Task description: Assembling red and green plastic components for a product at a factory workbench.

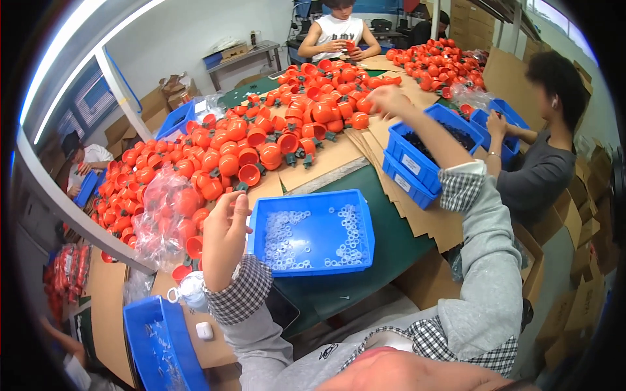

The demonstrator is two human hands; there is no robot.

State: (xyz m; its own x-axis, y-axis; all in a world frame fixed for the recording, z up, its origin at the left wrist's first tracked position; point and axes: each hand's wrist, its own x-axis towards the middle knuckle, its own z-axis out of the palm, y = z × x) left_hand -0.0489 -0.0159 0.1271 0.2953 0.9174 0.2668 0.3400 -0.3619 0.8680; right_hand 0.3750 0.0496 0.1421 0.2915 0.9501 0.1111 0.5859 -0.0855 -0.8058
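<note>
Orange plastic caps (261,140) are lying heaped across the bench (385,228), and the right hand (385,101) is reaching out over the far pile, fingers curled; grasp can't be told. The left hand (222,228) is hovering loosely curled, holding nothing visible, beside the blue tray of clear rings (313,231).

Across my table a person in a white sleeveless top (336,29) sits; another in grey (541,173) is at my right. Stacked blue bins (424,153) hold dark parts, perhaps screws. Cardboard boxes (166,94) line the wall.
</note>
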